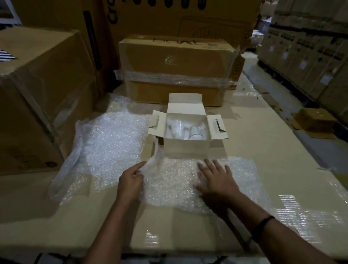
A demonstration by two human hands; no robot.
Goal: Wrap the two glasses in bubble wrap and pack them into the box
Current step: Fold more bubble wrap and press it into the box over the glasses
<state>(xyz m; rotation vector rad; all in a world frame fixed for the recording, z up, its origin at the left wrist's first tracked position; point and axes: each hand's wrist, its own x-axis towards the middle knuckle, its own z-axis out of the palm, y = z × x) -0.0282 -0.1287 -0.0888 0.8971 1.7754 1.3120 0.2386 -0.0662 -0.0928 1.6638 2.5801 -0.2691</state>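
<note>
In the left of the frame a second sheet of bubble wrap [108, 144] lies crumpled on the cardboard-topped counter [261, 147]. Your left hand [131, 180], at lower centre, has its grip narrow, pinching the lifted left corner of the near sheet of bubble wrap [172, 185]. Just above that sheet stands the open white box [187, 145], with the two glasses [186, 131] inside. Your right hand [214, 178] lies flat on the near sheet, its grip wide and its fingers spread.
</note>
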